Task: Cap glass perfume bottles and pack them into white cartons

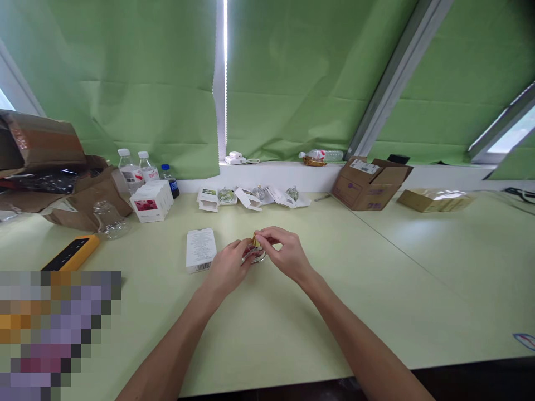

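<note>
Over the middle of the table, my left hand point(229, 268) is closed around a small clear glass bottle point(261, 257) that looks like a perfume bottle, with something reddish inside. The fingers of my right hand point(288, 253) pinch a gold-coloured cap point(256, 241) at the bottle's top. Whether the cap is seated on the neck cannot be seen, as the fingers cover it. A white printed carton point(201, 249) with a barcode lies just left of my left hand.
Behind stand opened white cartons point(208, 199) with glass bottles point(226, 195). Left are stacked white boxes point(152, 201), drink bottles point(129, 170), a clear plastic bottle point(109, 220) and a yellow-black power strip point(71, 253). Right are a cardboard box point(363, 186) and a gold box point(434, 200).
</note>
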{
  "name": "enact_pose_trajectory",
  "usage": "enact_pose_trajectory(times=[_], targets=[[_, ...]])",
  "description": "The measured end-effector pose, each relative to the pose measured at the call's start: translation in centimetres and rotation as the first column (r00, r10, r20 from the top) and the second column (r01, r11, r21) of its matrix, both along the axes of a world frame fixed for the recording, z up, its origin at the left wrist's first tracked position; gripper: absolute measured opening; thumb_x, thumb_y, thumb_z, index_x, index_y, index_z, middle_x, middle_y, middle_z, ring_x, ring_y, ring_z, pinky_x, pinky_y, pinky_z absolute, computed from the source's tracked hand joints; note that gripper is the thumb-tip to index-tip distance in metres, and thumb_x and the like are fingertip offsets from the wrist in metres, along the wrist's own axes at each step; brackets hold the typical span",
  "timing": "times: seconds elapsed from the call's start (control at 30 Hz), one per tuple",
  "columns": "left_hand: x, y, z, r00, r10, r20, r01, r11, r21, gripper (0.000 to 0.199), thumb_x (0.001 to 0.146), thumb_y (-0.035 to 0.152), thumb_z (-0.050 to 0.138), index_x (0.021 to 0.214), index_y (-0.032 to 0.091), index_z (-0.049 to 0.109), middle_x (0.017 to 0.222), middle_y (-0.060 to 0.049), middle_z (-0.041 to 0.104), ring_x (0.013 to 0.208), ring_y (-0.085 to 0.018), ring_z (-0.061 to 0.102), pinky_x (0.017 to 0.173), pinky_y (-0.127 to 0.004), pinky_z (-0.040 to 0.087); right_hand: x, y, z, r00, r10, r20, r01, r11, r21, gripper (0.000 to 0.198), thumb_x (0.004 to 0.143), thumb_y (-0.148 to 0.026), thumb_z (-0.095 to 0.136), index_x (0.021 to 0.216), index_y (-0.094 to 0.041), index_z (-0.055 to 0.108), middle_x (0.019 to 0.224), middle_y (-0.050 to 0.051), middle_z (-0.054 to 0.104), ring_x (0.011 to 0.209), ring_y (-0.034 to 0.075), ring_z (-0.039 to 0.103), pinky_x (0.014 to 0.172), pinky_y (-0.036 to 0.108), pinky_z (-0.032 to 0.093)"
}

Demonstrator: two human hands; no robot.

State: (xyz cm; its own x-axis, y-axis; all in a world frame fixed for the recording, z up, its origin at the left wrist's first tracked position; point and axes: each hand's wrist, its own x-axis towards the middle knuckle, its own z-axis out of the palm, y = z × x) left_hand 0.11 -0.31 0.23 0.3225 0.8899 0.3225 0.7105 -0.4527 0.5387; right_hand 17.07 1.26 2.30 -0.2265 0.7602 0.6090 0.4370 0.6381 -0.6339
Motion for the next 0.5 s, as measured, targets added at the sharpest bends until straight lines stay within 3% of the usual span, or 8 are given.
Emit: enact_pose_trajectory(times=[0.5], targets=[[-0.02, -0.17, 0.39, 1.0, -0.003, 0.006, 0.003, 1.0, -0.024, 0.024, 0.092, 0.032, 0.041, 0.113, 0.027, 0.054, 0.101, -0.003, 0.064, 0.088, -0.019, 0.062, 0.064, -0.026, 0.043, 0.01, 0.15, -0.29, 1.0, -0.025, 0.009, 0.025, 0.999, -0.04, 0.015, 0.086, -0.031, 0.058, 0.088, -0.022, 0.07, 0.088, 0.005, 0.07, 0.073, 0.017, 0.066, 0.066, 0.032, 0.058]])
